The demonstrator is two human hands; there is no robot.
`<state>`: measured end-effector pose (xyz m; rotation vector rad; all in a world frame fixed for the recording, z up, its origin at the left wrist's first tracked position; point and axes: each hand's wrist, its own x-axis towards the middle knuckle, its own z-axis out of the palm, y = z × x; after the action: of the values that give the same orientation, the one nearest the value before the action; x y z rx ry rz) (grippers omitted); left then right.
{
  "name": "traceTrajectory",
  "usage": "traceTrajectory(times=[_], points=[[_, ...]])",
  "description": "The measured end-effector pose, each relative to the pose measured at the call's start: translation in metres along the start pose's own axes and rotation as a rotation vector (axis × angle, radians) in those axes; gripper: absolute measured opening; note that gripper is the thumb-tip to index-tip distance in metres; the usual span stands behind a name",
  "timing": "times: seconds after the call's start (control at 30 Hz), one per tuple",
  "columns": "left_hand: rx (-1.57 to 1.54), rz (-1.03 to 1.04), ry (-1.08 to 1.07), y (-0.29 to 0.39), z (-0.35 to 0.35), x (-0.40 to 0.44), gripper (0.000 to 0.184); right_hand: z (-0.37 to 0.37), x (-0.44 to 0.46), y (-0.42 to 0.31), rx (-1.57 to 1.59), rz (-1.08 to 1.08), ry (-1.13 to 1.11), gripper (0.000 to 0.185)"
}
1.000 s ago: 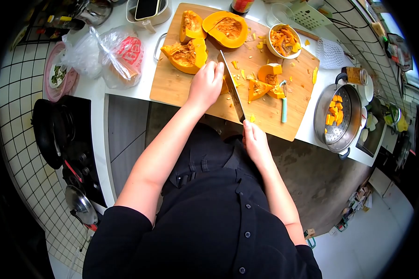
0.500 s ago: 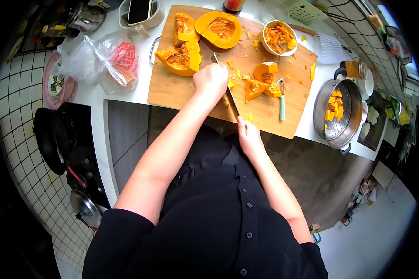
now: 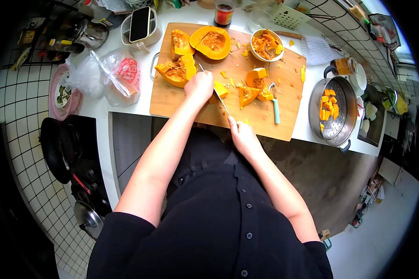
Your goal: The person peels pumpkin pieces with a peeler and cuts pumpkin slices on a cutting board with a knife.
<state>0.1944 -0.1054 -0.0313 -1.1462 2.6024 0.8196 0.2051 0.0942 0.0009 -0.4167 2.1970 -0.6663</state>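
Observation:
A knife (image 3: 222, 103) slants across the near part of the wooden cutting board (image 3: 172, 102). My right hand (image 3: 244, 138) is closed around its near end by the board's front edge. Farther along, my left hand (image 3: 200, 87) is closed over the knife, its far end sticking out past the knuckles. Some fingers of both hands are hidden. A yellow pumpkin chunk (image 3: 221, 89) lies against the blade's right side. Larger pumpkin wedges (image 3: 176, 69) sit just beyond my left hand, beside a pumpkin half (image 3: 212, 43). To the right are cut pieces (image 3: 248, 96) and a green-handled peeler (image 3: 276, 106).
A bowl of pumpkin scraps (image 3: 267, 45) stands at the board's far right. Pumpkin cubes sit in a steamer pot (image 3: 344, 132) on the right. Plastic bags (image 3: 108, 78) and a phone (image 3: 140, 24) in a container are at the left.
The view has shifted, with more of the counter's back showing. The knife now stands more edge-on, its flat side less visible, and the pumpkin chunk beside it shows more. Both hands stay on the knife.

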Motion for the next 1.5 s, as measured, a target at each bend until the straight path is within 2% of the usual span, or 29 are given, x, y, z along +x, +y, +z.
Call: traceTrajectory(times=[0.2,0.3,0.33,0.43,0.47,0.6,0.7,0.73,0.8,0.9,0.97,1.03,1.13,1.27,1.37,1.4,1.5], points=[[-0.068,-0.107,-0.012,0.010,0.010,-0.002,0.054,0.012,0.013,0.028,0.084,0.000,-0.005,0.060],[-0.029,0.023,-0.063,-0.010,0.015,0.002,0.058,0.004,0.018,0.032,0.084,0.001,-0.061,0.059],[-0.127,-0.048,-0.130,-0.002,-0.007,-0.009,0.060,-0.002,0.017,0.034,0.098,-0.010,-0.077,0.058],[-0.463,-0.014,0.023,-0.020,-0.014,-0.029,0.058,-0.018,0.004,0.032,0.228,-0.052,-0.052,0.050],[-0.526,-0.047,-0.013,-0.025,-0.017,-0.036,0.046,-0.024,-0.003,0.030,0.293,-0.053,-0.051,0.048],[-0.361,0.088,0.059,-0.033,0.001,-0.058,0.033,-0.062,-0.030,0.013,0.578,0.061,-0.120,0.040],[-0.143,0.286,0.255,-0.037,0.028,-0.060,0.044,-0.079,-0.045,0.013,0.651,-0.029,0.030,0.040],[-0.087,0.285,0.241,-0.035,0.031,-0.060,0.056,-0.089,-0.050,0.016,0.657,-0.008,0.070,0.037],[-0.079,0.169,0.162,-0.027,0.036,-0.058,0.056,-0.107,-0.056,0.024,0.663,0.021,0.182,0.031],[-0.119,0.053,0.107,-0.022,0.042,-0.053,0.056,-0.124,-0.049,0.052,0.489,-0.021,0.417,0.039],[-0.132,0.024,0.115,-0.020,0.048,-0.049,0.055,-0.128,-0.037,0.069,0.114,-0.104,0.696,0.035],[-0.115,0.017,0.146,-0.022,0.054,-0.046,0.054,-0.136,-0.029,0.071,0.017,0.033,0.728,0.032],[-0.153,0.094,0.194,-0.034,0.062,-0.044,0.041,-0.132,-0.005,0.090,-0.037,0.151,0.736,0.033],[-0.277,0.230,0.238,-0.060,0.071,-0.039,0.031,-0.116,0.030,0.129,-0.158,0.127,0.755,0.034],[-1.621,-0.366,-0.323,-0.062,0.057,-0.045,0.024,-0.108,0.045,0.139,-0.207,0.098,0.748,0.034],[-1.713,-0.483,-0.264,-0.035,0.033,-0.061,0.028,-0.107,0.048,0.141,-0.235,0.081,0.746,0.033],[-1.789,-0.462,-0.460,-0.033,0.015,-0.072,0.033,-0.106,0.057,0.154,-0.337,-0.036,0.711,0.030]])
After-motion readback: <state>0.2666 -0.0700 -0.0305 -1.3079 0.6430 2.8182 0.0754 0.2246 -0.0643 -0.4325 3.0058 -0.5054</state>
